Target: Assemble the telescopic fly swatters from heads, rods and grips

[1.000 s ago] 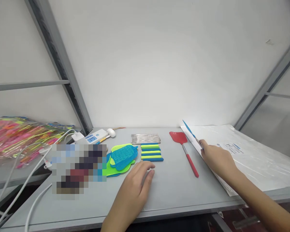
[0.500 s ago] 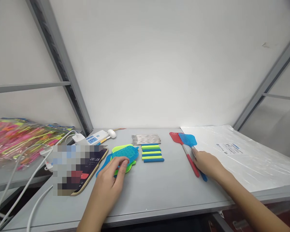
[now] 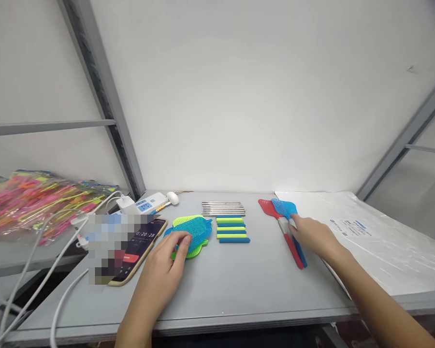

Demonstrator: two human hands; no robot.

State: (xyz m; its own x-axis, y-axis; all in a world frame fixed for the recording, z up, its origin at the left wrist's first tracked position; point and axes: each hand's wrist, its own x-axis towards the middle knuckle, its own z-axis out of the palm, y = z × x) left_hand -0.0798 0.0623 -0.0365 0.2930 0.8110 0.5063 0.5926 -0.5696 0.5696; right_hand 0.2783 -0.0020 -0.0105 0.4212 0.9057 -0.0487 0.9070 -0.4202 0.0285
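My right hand (image 3: 311, 236) grips the metal shaft of a blue fly swatter (image 3: 285, 208) just below its mesh head. That swatter lies alongside a red fly swatter (image 3: 291, 245), their handles nearly parallel. On the left, my left hand (image 3: 169, 256) rests with curled fingers over a pile of blue and green swatter heads (image 3: 194, 229). Its thumb and forefinger come together at the pile's edge; what is between them is hidden. Between my hands lie several blue and yellow-green handle tubes (image 3: 232, 229) in a stack of rows, with metal rods (image 3: 224, 208) behind them.
A phone (image 3: 137, 251) with a timer lies left of my left hand, partly blurred out. Behind it are a power strip (image 3: 147, 203) and white cables (image 3: 32, 280). Bagged colourful items (image 3: 39, 208) fill the left shelf. A white wrapped sheet (image 3: 384, 256) covers the right side.
The blue fly swatter has turned slightly, its handle now closer beside the red one. My left hand stays at the pile, and less blue shows left of it. The view has shifted a little.
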